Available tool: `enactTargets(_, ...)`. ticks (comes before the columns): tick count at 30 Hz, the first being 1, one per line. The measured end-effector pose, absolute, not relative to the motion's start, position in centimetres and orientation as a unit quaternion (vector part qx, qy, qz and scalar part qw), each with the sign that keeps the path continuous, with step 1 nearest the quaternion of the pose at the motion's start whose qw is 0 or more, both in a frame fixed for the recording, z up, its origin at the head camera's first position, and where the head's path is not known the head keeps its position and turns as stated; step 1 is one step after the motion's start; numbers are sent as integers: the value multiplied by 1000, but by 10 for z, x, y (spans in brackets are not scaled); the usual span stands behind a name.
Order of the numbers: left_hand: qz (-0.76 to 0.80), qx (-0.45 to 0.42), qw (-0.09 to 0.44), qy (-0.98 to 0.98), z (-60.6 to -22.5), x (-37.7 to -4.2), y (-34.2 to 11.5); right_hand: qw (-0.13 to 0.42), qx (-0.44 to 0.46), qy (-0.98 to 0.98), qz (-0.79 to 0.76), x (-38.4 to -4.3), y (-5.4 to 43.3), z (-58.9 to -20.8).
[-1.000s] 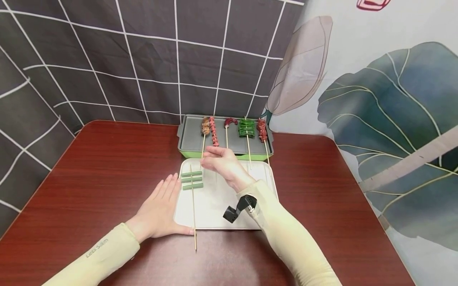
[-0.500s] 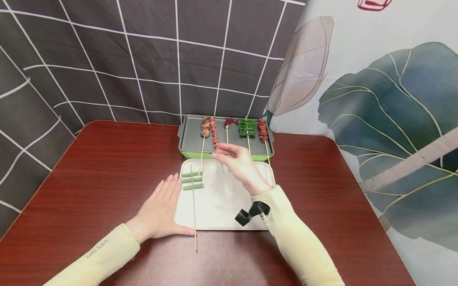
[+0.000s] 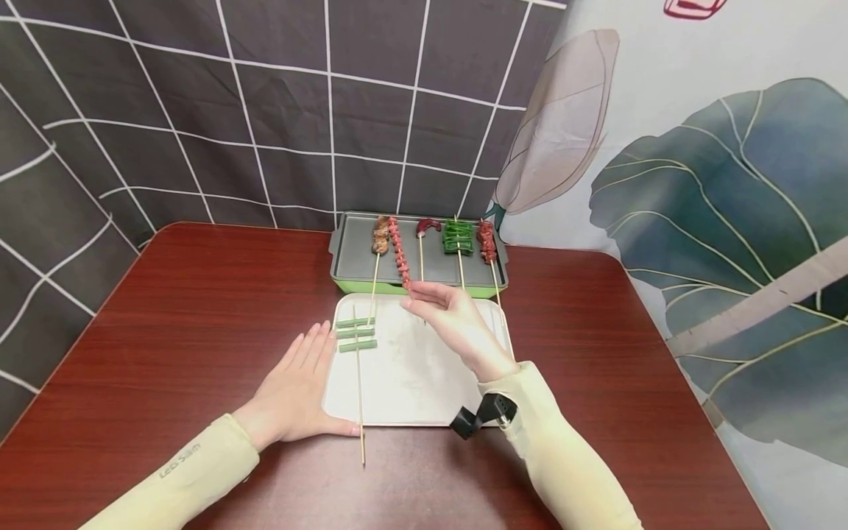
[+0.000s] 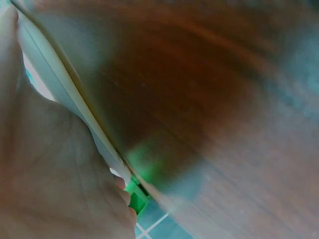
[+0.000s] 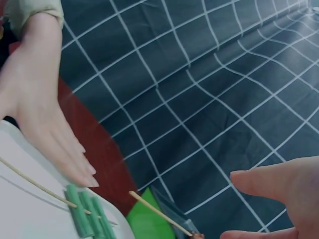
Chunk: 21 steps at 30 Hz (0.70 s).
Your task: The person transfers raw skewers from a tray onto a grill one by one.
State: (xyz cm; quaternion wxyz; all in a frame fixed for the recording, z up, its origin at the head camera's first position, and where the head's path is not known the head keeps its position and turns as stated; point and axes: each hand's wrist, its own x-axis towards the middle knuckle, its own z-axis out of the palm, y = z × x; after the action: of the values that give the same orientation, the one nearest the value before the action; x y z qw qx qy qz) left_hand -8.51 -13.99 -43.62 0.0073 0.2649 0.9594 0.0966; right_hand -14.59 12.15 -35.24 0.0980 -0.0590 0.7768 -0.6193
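Note:
My left hand [image 3: 298,390] lies flat at the left side of the white tray [image 3: 417,383], its thumb at the front edge near a wooden stick. That stick belongs to a skewer with several green sticks [image 3: 356,344] across it, lying on the tray. My right hand [image 3: 460,327] hovers over the tray's back. Its straight fingertips are at the lower end of a skewer of red pieces [image 3: 397,249]; the head view does not show whether they touch it. In the right wrist view, a gap separates the thumb [image 5: 259,181] from a finger.
A green-sided griddle [image 3: 351,254] stands behind the tray. On it lie a browned meat skewer [image 3: 380,237], a dark red curled piece [image 3: 427,225], a leafy green skewer [image 3: 458,239] and a red meat skewer [image 3: 486,243]. Their sticks point forward. A gridded curtain [image 3: 265,110] hangs behind.
My right hand has moved right and toward me, from the browned meat skewer's stick to the lower end of the red-piece skewer. The red-piece skewer now slants slightly more. My left hand stays put.

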Motion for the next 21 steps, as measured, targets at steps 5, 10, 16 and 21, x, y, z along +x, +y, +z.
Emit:
enactTargets(5,98,263,10,960,-434,-84,-140,119,-64,782,-609,-143,118,-358)
enactTargets(10,98,261,12,960,-433,-84,-140,118,-76,779,-611,-143,114,-359)
enactTargets(16,110,261,10,959,-436,-83,-140,109,-69,776,-617,-137,116,-360)
enactTargets(21,123,266,-2,956,-440,-85,-140,116,-80,770,-623,-121,124,-362)
